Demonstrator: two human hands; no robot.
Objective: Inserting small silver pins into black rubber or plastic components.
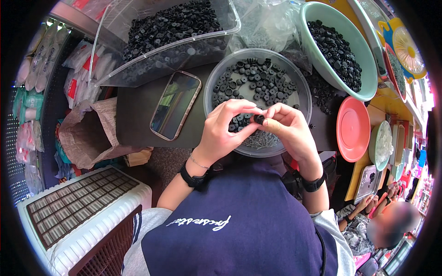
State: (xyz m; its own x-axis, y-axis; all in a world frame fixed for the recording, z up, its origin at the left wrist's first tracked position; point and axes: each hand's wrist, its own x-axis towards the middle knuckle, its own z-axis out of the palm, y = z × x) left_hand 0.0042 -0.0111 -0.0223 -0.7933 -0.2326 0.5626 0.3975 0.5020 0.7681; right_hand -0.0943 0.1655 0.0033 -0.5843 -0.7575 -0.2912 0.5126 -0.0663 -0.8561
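My left hand [226, 123] and my right hand [290, 123] meet over the near part of a round transparent tub [304, 87]. Between their fingertips is a small black cap-like plastic part [259, 119]; both hands are closed on it. Inside the tub lie many loose black round plastic pieces [267, 89], some with a hole in the middle. Thin silvery screws [260, 140] are heaped at its near side, under my hands. The fingers hide part of the held piece and some pieces below.
Left of the tub lies a phone [176, 105]. Behind stand a transparent bin [161, 53] and a green basin [370, 76], both with black pieces. A red plate [353, 129] is at right. A paper bag [87, 133] and white appliance [83, 207] stand left. Another person [359, 225] sits far right.
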